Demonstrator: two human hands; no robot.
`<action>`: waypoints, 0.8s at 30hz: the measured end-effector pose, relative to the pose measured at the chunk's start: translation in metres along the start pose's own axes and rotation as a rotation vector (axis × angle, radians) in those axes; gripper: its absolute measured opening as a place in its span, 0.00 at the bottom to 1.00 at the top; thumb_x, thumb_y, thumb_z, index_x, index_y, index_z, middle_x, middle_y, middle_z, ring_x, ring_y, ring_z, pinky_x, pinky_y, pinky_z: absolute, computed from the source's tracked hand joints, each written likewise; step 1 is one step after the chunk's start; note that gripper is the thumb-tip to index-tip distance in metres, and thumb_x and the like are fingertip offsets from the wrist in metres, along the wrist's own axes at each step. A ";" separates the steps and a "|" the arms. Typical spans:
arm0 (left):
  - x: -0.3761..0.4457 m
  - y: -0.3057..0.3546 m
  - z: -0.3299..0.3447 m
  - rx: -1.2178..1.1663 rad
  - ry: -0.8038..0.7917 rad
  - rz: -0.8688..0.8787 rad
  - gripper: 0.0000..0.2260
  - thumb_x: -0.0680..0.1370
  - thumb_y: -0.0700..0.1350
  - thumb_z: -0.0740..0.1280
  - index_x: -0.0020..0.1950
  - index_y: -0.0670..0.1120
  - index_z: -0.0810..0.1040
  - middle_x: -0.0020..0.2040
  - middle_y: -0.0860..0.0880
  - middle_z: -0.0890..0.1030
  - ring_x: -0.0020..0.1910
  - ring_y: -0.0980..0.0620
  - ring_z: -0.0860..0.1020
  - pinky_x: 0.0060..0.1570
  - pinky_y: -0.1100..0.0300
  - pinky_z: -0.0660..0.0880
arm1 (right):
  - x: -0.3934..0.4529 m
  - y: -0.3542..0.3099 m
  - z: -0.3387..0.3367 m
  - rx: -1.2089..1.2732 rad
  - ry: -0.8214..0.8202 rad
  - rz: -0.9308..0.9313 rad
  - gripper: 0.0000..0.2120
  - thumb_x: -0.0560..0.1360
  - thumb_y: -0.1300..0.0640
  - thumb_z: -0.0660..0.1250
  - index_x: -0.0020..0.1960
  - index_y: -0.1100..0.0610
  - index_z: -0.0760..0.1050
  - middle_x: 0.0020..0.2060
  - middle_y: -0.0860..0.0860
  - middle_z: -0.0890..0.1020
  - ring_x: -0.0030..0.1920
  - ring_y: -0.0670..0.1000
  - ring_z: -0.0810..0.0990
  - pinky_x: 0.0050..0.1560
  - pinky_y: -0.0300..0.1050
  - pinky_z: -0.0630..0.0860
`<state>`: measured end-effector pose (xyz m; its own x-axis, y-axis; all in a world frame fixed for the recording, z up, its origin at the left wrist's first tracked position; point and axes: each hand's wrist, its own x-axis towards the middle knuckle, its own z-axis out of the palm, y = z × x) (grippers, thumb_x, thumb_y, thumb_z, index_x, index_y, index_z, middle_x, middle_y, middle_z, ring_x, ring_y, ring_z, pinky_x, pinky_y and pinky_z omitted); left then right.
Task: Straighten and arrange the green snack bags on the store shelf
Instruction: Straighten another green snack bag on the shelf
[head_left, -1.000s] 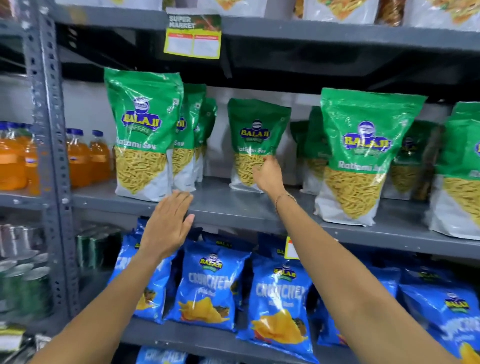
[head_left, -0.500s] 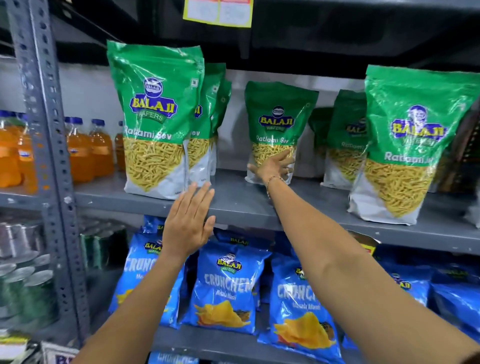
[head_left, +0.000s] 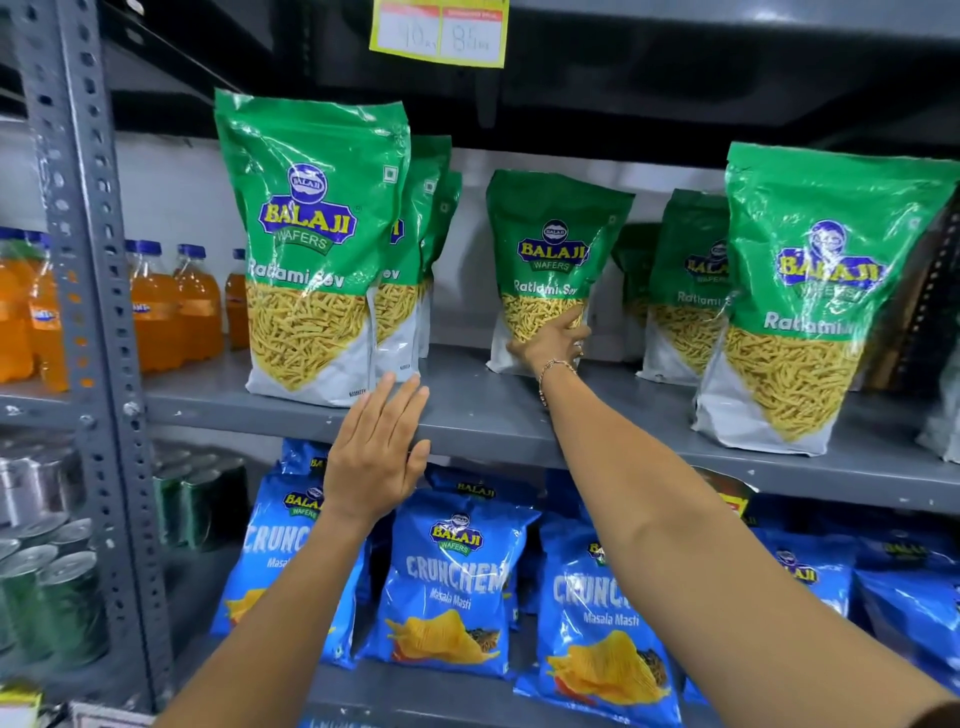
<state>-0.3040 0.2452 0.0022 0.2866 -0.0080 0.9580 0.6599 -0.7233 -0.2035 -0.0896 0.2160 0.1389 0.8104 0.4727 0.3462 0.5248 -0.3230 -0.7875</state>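
Observation:
Green Balaji Ratlami Sev bags stand on the grey middle shelf (head_left: 483, 415). The front left bag (head_left: 311, 249) is upright with two more lined up behind it. A middle bag (head_left: 553, 260) stands far back, tilted slightly, and my right hand (head_left: 550, 340) grips its lower front. A large bag (head_left: 815, 306) stands at the front right, with another bag (head_left: 685, 291) behind it. My left hand (head_left: 379, 452) hovers flat and open at the shelf's front edge, just below the left bag, holding nothing.
Blue Crunchem bags (head_left: 452, 582) fill the shelf below. Orange drink bottles (head_left: 171, 306) stand beyond the perforated grey upright (head_left: 88, 312) at the left, with tins (head_left: 47, 592) under them. A yellow price tag (head_left: 439, 31) hangs from the shelf above.
My view has moved closer and the shelf looks bigger. My right hand has closed on the middle bag's lower part. My left hand has risen to the shelf's edge.

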 end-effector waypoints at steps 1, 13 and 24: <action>0.000 0.000 -0.001 0.001 -0.003 -0.002 0.22 0.82 0.50 0.50 0.71 0.41 0.68 0.69 0.43 0.74 0.72 0.44 0.65 0.71 0.50 0.59 | -0.002 0.001 -0.002 -0.001 -0.002 -0.007 0.54 0.68 0.54 0.76 0.76 0.60 0.39 0.68 0.63 0.58 0.67 0.66 0.67 0.68 0.59 0.66; 0.001 0.004 -0.012 -0.057 -0.112 -0.048 0.22 0.82 0.49 0.52 0.72 0.41 0.67 0.70 0.43 0.72 0.73 0.43 0.64 0.71 0.48 0.60 | -0.026 0.013 -0.027 -0.002 -0.012 -0.092 0.53 0.67 0.52 0.77 0.76 0.59 0.42 0.68 0.63 0.59 0.67 0.68 0.67 0.66 0.59 0.68; 0.001 0.006 -0.021 -0.111 -0.182 -0.086 0.22 0.80 0.48 0.54 0.71 0.39 0.70 0.70 0.42 0.73 0.72 0.42 0.66 0.69 0.47 0.61 | -0.068 0.018 -0.043 -0.056 0.081 -0.168 0.52 0.65 0.50 0.77 0.75 0.63 0.47 0.65 0.63 0.64 0.64 0.67 0.71 0.61 0.56 0.72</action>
<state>-0.3143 0.2261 0.0057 0.3598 0.1745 0.9166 0.6096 -0.7877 -0.0893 -0.1240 0.1428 0.1225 0.7271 0.4573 0.5121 0.6665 -0.2911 -0.6863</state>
